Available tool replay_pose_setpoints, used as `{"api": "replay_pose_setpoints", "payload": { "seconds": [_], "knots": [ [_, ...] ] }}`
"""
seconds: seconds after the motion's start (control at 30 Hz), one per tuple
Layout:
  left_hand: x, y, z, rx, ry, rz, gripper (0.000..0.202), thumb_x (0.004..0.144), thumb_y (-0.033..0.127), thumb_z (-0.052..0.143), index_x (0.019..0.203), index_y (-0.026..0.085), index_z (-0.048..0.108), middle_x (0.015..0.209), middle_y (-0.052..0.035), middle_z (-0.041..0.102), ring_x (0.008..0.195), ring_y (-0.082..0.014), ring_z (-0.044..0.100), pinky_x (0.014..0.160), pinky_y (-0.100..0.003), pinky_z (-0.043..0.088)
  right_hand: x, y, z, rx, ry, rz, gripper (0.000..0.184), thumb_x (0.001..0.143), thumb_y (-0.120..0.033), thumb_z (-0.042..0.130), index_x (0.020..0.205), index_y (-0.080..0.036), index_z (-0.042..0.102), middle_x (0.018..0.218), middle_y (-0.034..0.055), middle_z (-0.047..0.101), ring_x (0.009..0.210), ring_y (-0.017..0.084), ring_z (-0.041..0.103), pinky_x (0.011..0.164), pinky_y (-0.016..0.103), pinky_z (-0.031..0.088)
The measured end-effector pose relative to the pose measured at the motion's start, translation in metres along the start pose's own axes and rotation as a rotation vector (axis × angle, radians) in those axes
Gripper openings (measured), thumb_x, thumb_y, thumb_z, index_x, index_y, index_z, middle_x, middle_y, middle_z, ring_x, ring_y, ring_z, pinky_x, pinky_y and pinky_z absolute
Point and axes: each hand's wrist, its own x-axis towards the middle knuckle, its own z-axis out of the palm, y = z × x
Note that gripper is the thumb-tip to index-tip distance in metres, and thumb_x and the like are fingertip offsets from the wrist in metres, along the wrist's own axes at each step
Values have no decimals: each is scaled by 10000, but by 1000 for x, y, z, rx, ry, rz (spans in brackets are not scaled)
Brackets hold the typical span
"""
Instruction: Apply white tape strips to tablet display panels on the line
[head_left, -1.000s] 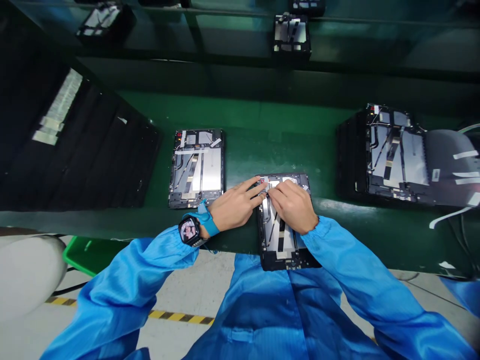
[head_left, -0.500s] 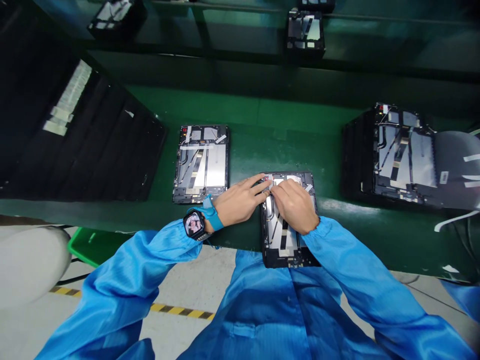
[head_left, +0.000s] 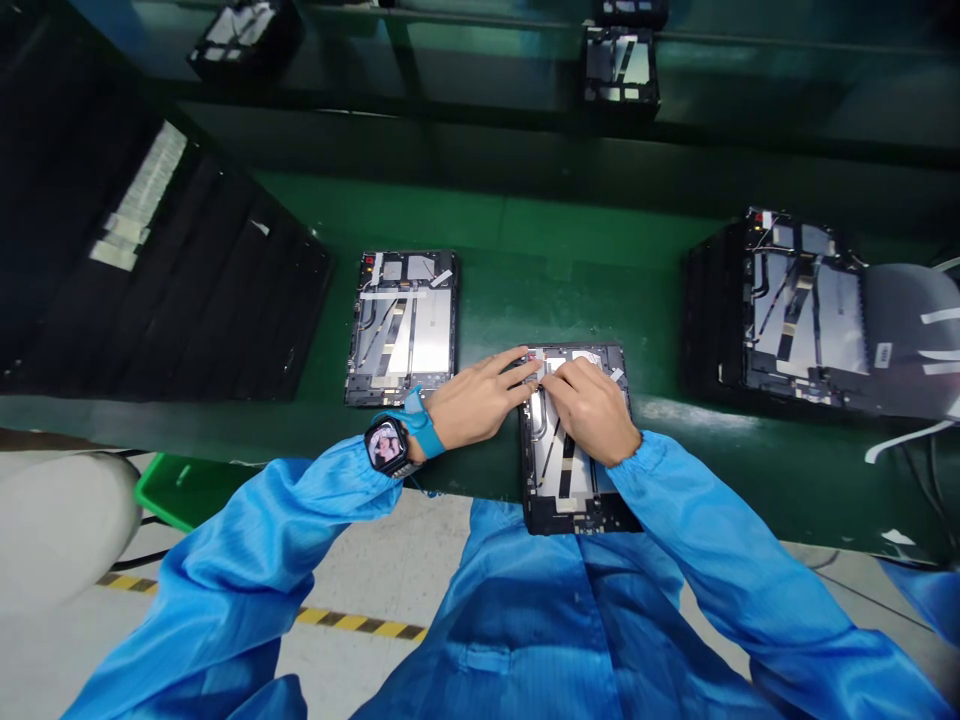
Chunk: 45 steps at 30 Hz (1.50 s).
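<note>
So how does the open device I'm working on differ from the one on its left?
The nearer device reaches the bench edge; the left device lies farther back. Your right hand hides much of the nearer device's upper half, while the left device shows almost whole. Both have black frames and silver interiors.

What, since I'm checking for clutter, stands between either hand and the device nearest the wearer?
Nothing visible: the left hand reaches over the upper left part of the device, and the right hand lies over its upper middle.
</note>
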Motion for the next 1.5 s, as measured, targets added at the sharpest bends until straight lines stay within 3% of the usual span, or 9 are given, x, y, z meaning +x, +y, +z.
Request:
{"api": "replay_pose_setpoints", "payload": {
  "seconds": [0.23,0.4,0.67,0.8,1.0,1.1,1.2,1.33,1.5],
  "knots": [
    [1,0,-2,4,-18,2,524,944,4,480,1445,94,607,1624,-162,514,1590,-330,361,1221,-523,484,-3,1,-3,-2,0,-25,308,1067,-114,468,1001,-165,764,893,105,667,857,247,504,759,373,413],
    [-1,-2,-1,-2,-5,22,563,917,-10,471,1454,107,592,1620,-150,521,1594,-317,357,1231,-525,475,-12,-3,-9,67,4,13,348,1050,-74,440,1214,-141,739,1004,138,688,941,269,540,815,394,466],
    [-1,-4,-3,-68,36,8,614,885,-31,438,1475,102,547,1591,-149,557,1588,-292,372,1223,-530,482,-11,-11,0,-134,-39,-24,357,1007,-67,486,1269,-86,727,969,156,673,888,281,540,764,408,461],
    [-2,-4,1,-91,46,-19,644,898,-16,426,1514,136,538,1595,-124,559,1581,-295,387,1247,-546,452,-19,-19,-24,-18,12,9,351,995,-72,494,1269,-73,714,1075,191,705,1008,314,591,860,462,497],
    [-10,-6,8,-45,53,14,657,915,31,450,1552,168,536,1673,-101,461,1615,-322,318,1295,-583,380,-105,-7,-70,287,336,607,229,1039,-239,559,1154,-210,754,1024,106,752,971,266,694,893,460,542],
    [-9,-10,9,0,85,37,617,949,68,423,1537,184,566,1660,-82,481,1599,-329,353,1290,-578,393,-171,31,-82,342,679,1096,239,973,-400,656,1091,-208,735,906,76,750,786,223,706,738,393,578],
    [-6,-14,11,42,125,69,576,957,123,445,1508,175,604,1629,-97,520,1568,-354,407,1266,-588,427,-224,82,-99,499,1005,1464,388,828,-517,766,1037,-216,641,794,23,705,585,160,638,481,277,485],
    [-6,-19,16,54,155,106,609,935,154,475,1533,185,584,1639,-84,506,1566,-354,410,1253,-564,455,-253,129,-126,860,811,1557,398,793,-524,796,936,-226,575,756,22,692,523,120,584,399,234,378],
    [-10,-19,21,40,159,83,682,908,133,490,1585,206,522,1678,-63,448,1596,-326,357,1286,-554,411,-254,137,-130,1004,731,1470,352,774,-505,798,822,-217,603,656,-17,575,492,92,491,398,246,320]
  ]
}}
